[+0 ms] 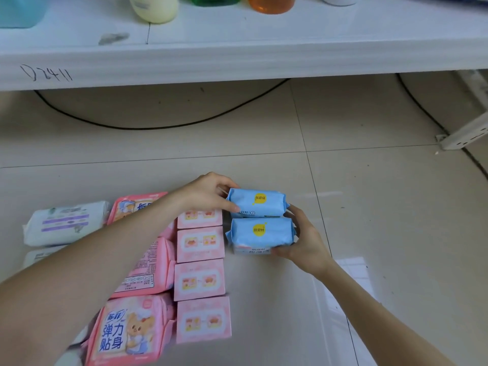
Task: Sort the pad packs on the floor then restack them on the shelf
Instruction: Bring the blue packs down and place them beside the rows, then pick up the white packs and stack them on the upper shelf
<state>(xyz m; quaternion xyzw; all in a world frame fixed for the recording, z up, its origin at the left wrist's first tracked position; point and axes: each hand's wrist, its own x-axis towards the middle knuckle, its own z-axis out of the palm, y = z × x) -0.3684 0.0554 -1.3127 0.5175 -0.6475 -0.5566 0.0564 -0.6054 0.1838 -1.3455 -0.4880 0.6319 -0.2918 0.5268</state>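
Mid-frame on the floor (369,194), the left hand (211,192) pinches the far blue pack (257,203) by its left end and the right hand (303,241) grips the near blue pack (261,232). Best press both together, edges flush beside the pink boxes (200,280) — then lift to the shelf (237,56).

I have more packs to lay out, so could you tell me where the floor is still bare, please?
Bare tile lies right of the blue packs, out to the bracket, and in the band between the packs and the shelf, crossed by a cable. Left is crowded: pink boxes, pink packs and white packs lie close together.
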